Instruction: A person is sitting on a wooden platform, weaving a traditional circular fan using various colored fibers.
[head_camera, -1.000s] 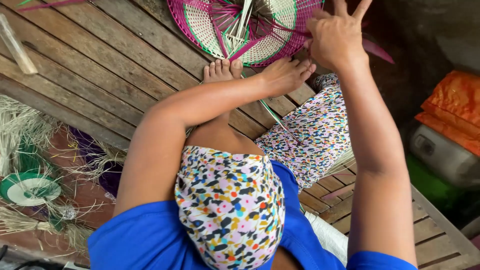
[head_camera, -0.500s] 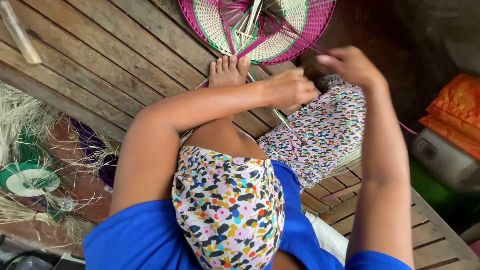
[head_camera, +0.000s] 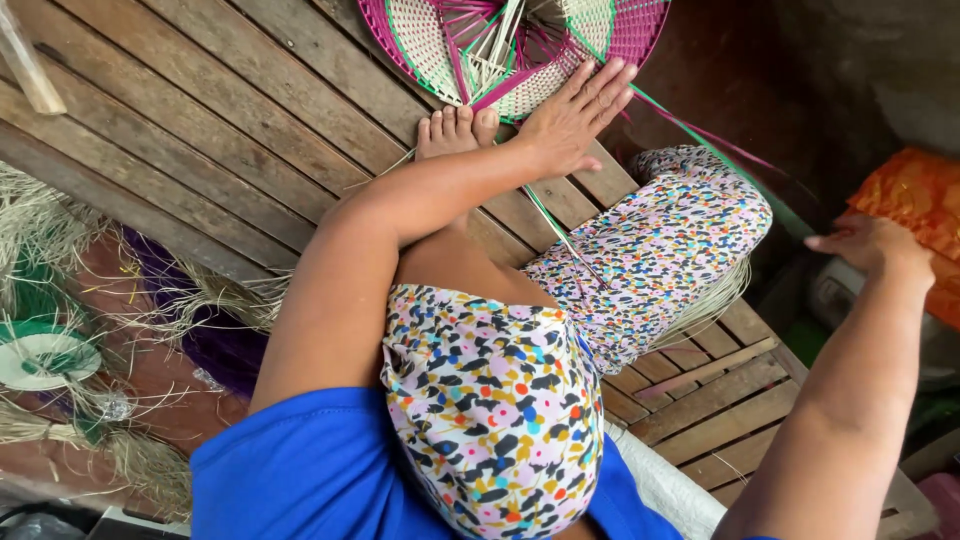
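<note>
Slatted wooden platform (head_camera: 230, 120) — woven mat (head_camera: 440, 50), straw (head_camera: 60, 250)

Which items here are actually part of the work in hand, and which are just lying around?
In use:
woven round piece, pinned flat by left hand
green and pink strands, pulled taut by right hand

Lying about:
straw bundles
small green-and-white disc
orange cloth

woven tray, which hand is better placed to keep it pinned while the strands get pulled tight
Left. The left hand lies flat on the woven tray rim; the right hand is far off, drawing green and pink strands taut.
</note>
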